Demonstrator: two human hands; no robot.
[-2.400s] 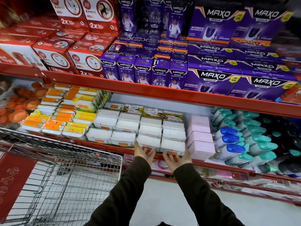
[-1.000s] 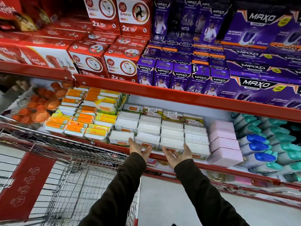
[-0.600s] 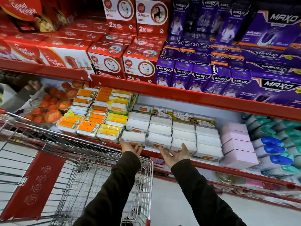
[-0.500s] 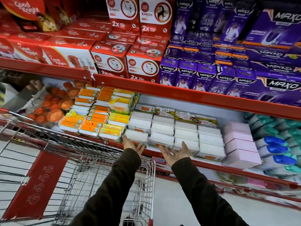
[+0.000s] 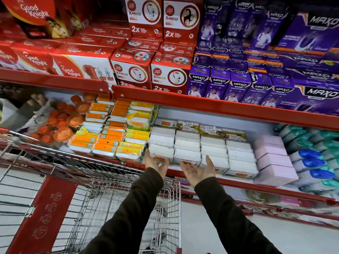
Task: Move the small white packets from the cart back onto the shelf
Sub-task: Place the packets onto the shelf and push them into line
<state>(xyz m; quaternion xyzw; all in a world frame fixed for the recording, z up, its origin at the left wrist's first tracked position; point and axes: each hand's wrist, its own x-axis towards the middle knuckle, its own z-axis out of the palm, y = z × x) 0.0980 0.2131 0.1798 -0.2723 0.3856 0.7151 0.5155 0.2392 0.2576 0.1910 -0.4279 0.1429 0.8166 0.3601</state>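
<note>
Two dark sleeves [image 5: 231, 217] extend forward from the bottom edge toward the shelf [image 5: 238, 182]. Below the left sleeve stands the wire cart [image 5: 128, 208], its red panel [image 5: 42, 215] at lower left; the basket interior shows only small dark items at the bottom, too blurred to identify. The left hand [image 5: 156, 163] is at the shelf's front edge, palm turned inward, fingers spread; its grip is open and holds nothing, with the fingertips against the front left packet of the white packets [image 5: 200, 149]. The right hand [image 5: 199, 171] is palm up, fingers spread, grip open and empty, just below the front row; whether it touches a packet cannot be determined. The white packets lie on the shelf in four columns, stacked in stepped rows rising toward the back, with labelled packs behind them. To their left sit orange-and-yellow packs [image 5: 111, 136], then bagged orange round items [image 5: 60, 123]. To their right sit pink boxes [image 5: 273, 160], touching the rightmost white column, then bottles [image 5: 311, 162] with blue and teal caps lying on their sides. Above, a red upper shelf [image 5: 220, 107] carries red boxes [image 5: 132, 70] at left and centre and purple boxes [image 5: 260, 85] marked MAXO at right.
</note>
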